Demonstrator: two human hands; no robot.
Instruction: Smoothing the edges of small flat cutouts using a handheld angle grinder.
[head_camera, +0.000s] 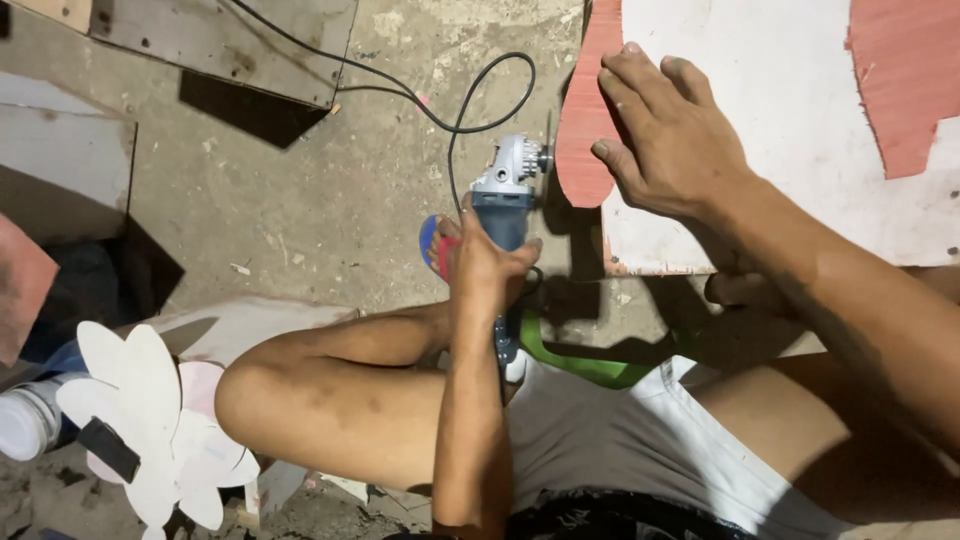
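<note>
Two hands work: your left hand (487, 262) has its fingers closed around the angle grinder (505, 200). Your right hand (668, 130) lies with fingers spread flat on the red-and-white plywood cutout (800, 150).

Left hand (487, 262): fist closed, fingers wrapped round and thumb over the top, knuckles facing up. Wrist straight, in line with the forearm. Left forearm runs up from the bottom edge, near vertical, crossing in front of the raised left knee. Grip sits well ahead of that knee.

Right hand (665, 130): flat, palm down, fingers stretched out and slightly spread, pointing up and left; thumb splayed toward the left hand's grip. Wrist bent a little. Right forearm comes in diagonally from the lower right, passing over the right thigh. Right hand lies up and to the right of the grip, near it, not touching. Both legs bare, knees bent, person seated low.
</note>
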